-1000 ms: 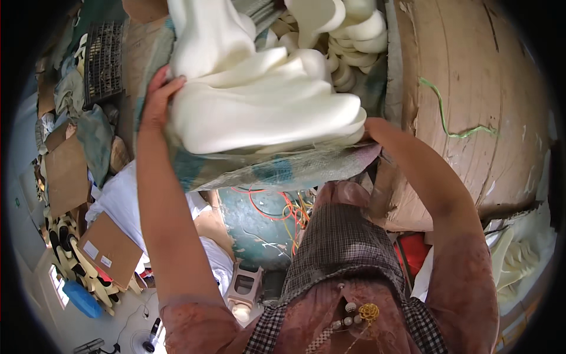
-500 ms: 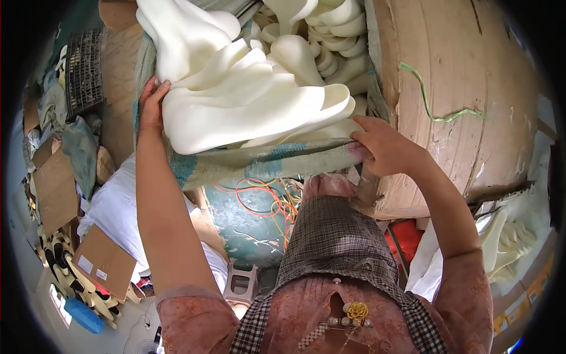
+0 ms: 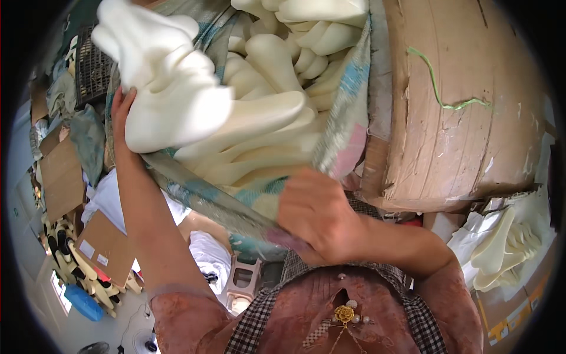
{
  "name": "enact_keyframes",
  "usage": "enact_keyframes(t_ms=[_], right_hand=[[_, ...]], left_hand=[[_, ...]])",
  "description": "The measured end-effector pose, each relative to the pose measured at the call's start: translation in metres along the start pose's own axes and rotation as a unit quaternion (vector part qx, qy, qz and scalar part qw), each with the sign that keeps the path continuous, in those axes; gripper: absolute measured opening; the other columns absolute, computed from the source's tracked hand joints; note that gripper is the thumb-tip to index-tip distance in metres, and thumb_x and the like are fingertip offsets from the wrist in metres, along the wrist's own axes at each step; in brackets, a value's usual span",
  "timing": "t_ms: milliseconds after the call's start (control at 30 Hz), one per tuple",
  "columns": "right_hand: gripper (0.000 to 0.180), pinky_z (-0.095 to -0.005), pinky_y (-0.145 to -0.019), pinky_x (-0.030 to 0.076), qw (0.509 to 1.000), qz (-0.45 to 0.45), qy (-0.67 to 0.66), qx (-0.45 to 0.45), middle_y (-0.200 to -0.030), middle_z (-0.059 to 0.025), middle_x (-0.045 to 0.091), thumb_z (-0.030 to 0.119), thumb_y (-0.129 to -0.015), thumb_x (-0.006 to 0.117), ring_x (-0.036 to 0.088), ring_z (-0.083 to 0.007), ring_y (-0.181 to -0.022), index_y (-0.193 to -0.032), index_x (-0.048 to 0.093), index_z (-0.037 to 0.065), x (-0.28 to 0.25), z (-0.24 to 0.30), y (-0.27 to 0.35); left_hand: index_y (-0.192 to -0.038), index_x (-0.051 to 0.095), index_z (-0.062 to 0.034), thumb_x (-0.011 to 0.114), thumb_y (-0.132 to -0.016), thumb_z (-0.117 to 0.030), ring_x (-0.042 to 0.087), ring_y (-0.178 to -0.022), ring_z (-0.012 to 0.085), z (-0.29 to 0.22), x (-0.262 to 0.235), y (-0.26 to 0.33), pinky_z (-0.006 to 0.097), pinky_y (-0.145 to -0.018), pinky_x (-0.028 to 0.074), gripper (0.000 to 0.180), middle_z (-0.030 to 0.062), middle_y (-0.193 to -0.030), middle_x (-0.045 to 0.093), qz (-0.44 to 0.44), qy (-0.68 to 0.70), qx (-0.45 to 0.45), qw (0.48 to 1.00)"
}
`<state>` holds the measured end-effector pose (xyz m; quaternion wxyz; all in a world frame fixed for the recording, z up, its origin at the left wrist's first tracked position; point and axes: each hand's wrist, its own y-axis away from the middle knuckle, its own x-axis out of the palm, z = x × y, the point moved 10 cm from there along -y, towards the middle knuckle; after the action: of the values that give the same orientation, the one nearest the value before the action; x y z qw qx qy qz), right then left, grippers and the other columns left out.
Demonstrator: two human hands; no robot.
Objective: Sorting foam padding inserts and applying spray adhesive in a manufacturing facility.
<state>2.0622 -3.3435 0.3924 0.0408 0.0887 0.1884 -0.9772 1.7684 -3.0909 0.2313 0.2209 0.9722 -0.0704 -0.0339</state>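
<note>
Sack rim [image 3: 247, 206] betw. both hands' fingers [image 3: 306, 200]

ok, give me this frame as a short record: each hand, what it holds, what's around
left hand: raised, against a stack of cream foam pieces
right hand: closed on the edge of a woven sack
sack contents: more cream foam pieces
right of sack: cardboard drum with a green string
lower left: flat cardboard, white stool
</note>
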Motion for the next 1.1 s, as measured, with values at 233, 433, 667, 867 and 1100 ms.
enact_keyframes(t_ms=[233,433,667,867,1100], right_hand=[[0.016,-0.0369,-0.048,0.037,0.975,0.095,-0.198,-0.033,-0.055,-0.0078,0.047,0.018,-0.052,0.057,0.049,-0.0261,-0.053,-0.054,0.046,0.006,0.028,0.116,0.029],[0.017,-0.0344,-0.052,0.044,0.92,0.269,-0.249,-0.136,-0.059,-0.0068,0.049,0.023,-0.055,0.057,0.052,-0.0232,-0.058,-0.057,0.05,0.007,0.053,0.188,0.08],[0.019,-0.0378,-0.046,0.042,0.98,0.133,-0.142,0.051,-0.055,-0.0086,0.042,0.014,-0.048,0.056,0.048,-0.0255,-0.053,-0.057,0.043,0.004,-0.078,0.131,0.191],[0.014,-0.0433,-0.048,0.041,0.973,0.084,0.108,0.186,-0.056,-0.0135,0.046,0.007,-0.049,0.054,0.048,-0.0333,-0.053,-0.057,0.045,0.0,-0.131,0.072,0.293],[0.021,-0.0394,-0.071,0.049,0.829,0.346,0.267,0.349,-0.082,-0.0163,0.059,0.017,-0.066,0.056,0.058,-0.0305,-0.081,-0.078,0.06,0.0,-0.043,-0.029,0.311]], left_hand=[[-0.117,0.048,0.0005,0.07,-0.072,-0.012,0.058,-0.083,0.0161,-0.07,0.049,0.025,0.028,-0.073,0.048,0.051,0.0114,-0.1,0.06,0.002,-0.388,0.114,0.915],[-0.118,0.046,0.0006,0.073,-0.069,-0.01,0.058,-0.085,0.0169,-0.109,0.038,0.083,0.029,-0.073,0.05,0.057,0.0116,-0.099,0.06,-0.039,-0.389,0.121,0.912],[-0.111,0.051,0.0001,0.077,-0.062,-0.01,0.056,-0.084,0.016,-0.016,0.122,0.132,0.029,-0.074,0.047,0.057,0.0087,-0.095,0.06,-0.064,-0.342,0.108,0.931],[-0.106,0.049,0.0028,0.077,-0.058,-0.017,0.05,-0.098,0.0316,0.002,0.179,0.17,0.038,-0.089,0.04,0.059,0.0172,-0.104,0.051,-0.086,-0.443,0.186,0.873],[-0.108,0.049,0.0003,0.075,-0.061,-0.013,0.05,-0.098,0.0298,0.008,0.201,0.168,0.036,-0.087,0.041,0.056,0.0154,-0.107,0.049,-0.085,-0.456,0.227,0.856]])
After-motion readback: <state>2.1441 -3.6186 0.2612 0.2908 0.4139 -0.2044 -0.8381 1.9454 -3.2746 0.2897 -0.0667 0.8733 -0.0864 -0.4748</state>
